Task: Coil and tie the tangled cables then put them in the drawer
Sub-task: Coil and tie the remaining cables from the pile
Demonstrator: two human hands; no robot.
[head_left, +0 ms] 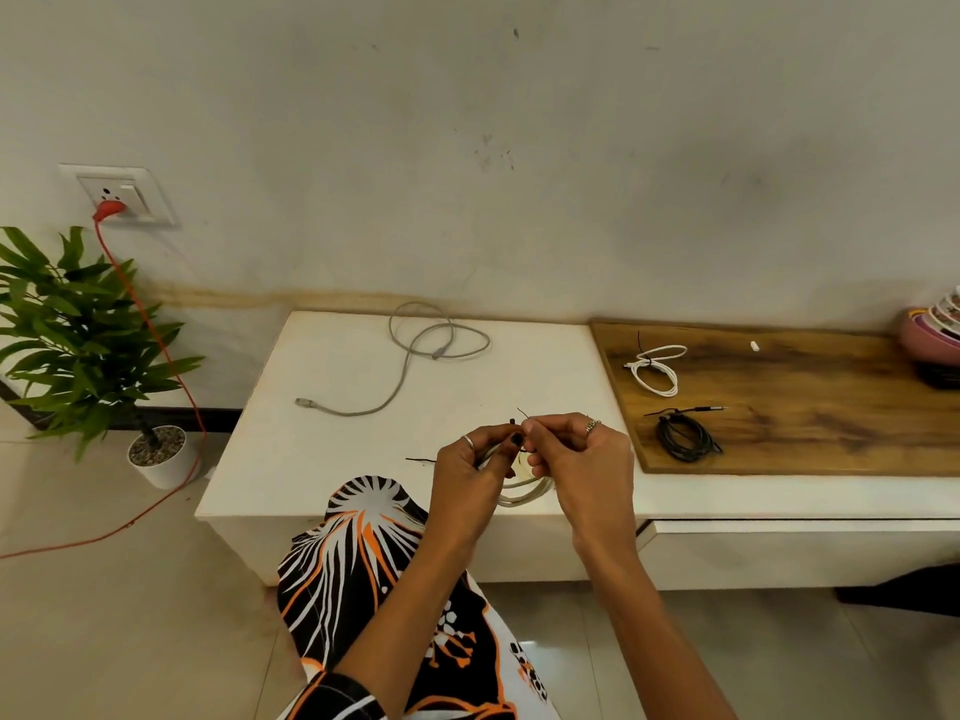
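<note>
Left hand (467,472) and right hand (574,459), fingers curled, pinch a thin black tie (521,414) around a coiled white cable (519,493) held above the white cabinet (322,459) front edge.

coiled white cable (519,495): mostly hidden behind both hands, only lower loops showed
thin black tie (521,414): too small to tell how it wrapped
stacked pink bowls (930,341): cut off by rt edge
orange cord (78,540): ran off lt edge
</note>
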